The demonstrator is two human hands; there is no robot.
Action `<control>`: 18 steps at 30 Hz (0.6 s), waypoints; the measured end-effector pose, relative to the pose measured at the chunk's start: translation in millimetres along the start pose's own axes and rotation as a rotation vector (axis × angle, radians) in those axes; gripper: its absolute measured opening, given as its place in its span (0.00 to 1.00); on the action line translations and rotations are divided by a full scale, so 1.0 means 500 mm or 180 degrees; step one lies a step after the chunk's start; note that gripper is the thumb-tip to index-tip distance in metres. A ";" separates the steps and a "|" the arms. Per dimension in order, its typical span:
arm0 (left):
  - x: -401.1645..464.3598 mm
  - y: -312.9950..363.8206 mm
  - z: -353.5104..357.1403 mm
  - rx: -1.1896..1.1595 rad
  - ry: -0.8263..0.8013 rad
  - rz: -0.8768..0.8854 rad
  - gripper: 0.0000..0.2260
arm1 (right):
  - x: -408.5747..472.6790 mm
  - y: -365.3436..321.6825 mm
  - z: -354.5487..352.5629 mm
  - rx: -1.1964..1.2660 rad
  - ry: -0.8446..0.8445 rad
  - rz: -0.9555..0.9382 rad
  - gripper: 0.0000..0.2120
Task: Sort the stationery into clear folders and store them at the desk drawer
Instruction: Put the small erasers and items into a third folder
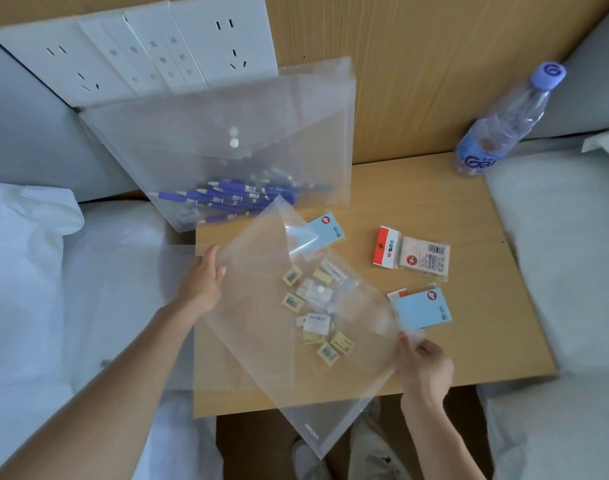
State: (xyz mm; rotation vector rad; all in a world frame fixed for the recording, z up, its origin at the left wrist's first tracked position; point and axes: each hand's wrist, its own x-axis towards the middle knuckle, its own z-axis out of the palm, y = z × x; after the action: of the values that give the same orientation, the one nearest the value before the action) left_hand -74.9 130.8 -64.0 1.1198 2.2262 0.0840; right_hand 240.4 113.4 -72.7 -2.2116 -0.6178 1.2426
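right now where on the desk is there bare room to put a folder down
Bare wood lies at the desk back right, between the water bottle and the eraser pack, and along the right edge past the blue sticky notes. The middle and left are crowded by both clear folders.

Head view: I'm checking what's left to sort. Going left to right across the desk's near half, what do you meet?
Left hand on the clear folder's edge → small yellow-labelled packets inside the clear folder → right hand pinching the folder's corner → blue sticky-note pad → bare desk.
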 end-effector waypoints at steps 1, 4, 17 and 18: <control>-0.001 0.002 0.002 -0.0061 0.0138 -0.0022 0.21 | 0.001 -0.001 -0.006 0.0180 -0.0039 0.0066 0.07; -0.012 0.001 0.003 -0.0207 0.0478 -0.0044 0.15 | -0.002 -0.010 -0.021 0.0750 -0.0121 0.0182 0.07; -0.165 0.022 -0.061 -0.0896 0.1207 0.0395 0.07 | -0.084 -0.156 -0.108 0.1633 -0.0329 -0.0700 0.04; -0.183 0.027 -0.076 -0.0993 0.1251 0.0436 0.07 | -0.096 -0.179 -0.121 0.1661 -0.0344 -0.0847 0.04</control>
State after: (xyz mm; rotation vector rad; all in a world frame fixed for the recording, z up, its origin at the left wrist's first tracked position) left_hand -47.2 80.0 17.5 1.1516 2.3562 0.7398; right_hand 258.4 138.5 41.6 -1.5894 -0.5332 1.2211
